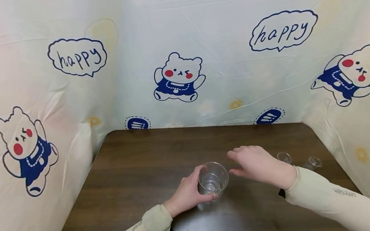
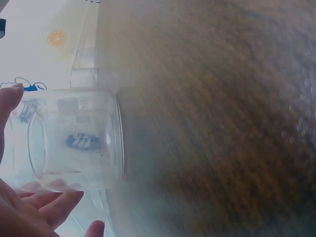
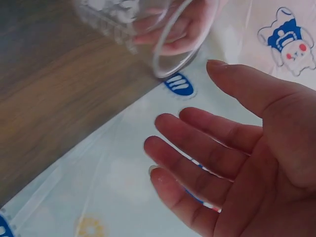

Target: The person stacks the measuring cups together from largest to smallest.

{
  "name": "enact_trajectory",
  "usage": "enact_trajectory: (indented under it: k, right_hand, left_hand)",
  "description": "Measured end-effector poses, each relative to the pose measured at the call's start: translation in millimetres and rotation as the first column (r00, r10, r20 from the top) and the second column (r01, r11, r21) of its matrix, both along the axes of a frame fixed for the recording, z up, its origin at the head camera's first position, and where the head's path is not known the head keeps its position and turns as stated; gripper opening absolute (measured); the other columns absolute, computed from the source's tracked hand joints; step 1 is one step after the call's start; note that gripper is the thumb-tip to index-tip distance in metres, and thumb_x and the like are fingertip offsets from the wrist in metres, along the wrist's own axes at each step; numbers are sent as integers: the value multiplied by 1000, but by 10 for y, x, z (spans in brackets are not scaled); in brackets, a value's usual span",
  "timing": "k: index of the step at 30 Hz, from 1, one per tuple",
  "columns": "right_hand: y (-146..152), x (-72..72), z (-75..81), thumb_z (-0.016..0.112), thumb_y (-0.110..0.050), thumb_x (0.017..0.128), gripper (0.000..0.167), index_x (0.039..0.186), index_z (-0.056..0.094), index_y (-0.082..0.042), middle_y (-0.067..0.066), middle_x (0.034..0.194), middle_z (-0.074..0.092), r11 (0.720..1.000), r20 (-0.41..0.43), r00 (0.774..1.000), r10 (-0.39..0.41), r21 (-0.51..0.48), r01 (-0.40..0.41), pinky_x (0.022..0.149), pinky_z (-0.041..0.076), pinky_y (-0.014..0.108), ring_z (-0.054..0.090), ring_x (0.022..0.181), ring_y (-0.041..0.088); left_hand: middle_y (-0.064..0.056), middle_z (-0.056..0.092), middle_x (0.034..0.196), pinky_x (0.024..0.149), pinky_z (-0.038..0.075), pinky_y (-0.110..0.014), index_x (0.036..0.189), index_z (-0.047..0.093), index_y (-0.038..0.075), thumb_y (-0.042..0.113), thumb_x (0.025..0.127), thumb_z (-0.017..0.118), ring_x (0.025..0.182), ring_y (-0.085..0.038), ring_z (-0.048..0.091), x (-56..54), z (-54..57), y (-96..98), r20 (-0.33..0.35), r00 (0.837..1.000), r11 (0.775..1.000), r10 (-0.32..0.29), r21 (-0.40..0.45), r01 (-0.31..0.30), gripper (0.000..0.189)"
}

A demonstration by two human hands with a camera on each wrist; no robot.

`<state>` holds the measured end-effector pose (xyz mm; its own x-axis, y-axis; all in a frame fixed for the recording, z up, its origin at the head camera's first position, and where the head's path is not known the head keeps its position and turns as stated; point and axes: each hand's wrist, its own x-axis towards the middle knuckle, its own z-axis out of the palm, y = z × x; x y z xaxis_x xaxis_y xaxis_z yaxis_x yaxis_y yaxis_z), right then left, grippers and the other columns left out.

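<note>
On the table, my left hand [image 1: 190, 190] grips a large clear glass beaker [image 1: 220, 175] from its left side, thumb in front and fingers behind. Inside this beaker the outline of a smaller glass vessel [image 2: 37, 143] shows in the left wrist view. Just right of the beaker's rim hovers my right hand [image 1: 256, 162], fingers loosely bent and apart, holding nothing. The right wrist view shows its palm and spread fingers [image 3: 197, 153] below the beaker's rim [image 3: 160, 61]. White printed marks run along the glass there.
Two small clear beakers stand on the right of the table, one [image 1: 284, 157] partly behind my right wrist, the other [image 1: 313, 163] nearer the right edge. The dark wooden table [image 1: 136, 158] is enclosed by a pale printed cloth [image 1: 221, 80] at the back and sides.
</note>
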<state>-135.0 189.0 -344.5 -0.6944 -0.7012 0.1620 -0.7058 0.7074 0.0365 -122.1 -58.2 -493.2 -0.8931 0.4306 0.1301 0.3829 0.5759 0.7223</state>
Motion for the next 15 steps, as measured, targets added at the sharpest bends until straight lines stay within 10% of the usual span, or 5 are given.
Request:
enact_trajectory:
  k: [15]
  right_hand:
    - [587, -42, -108, 90, -26, 81, 26, 95, 70, -16, -4, 85, 66, 994, -11, 995, -104, -14, 104, 54, 52, 35, 64, 65, 14]
  left_hand:
    - [0, 63, 142, 95, 43, -49, 148, 45, 15, 53, 75, 90, 116, -18, 64, 2, -19, 3, 11, 1000, 1000, 0, 3, 0, 94]
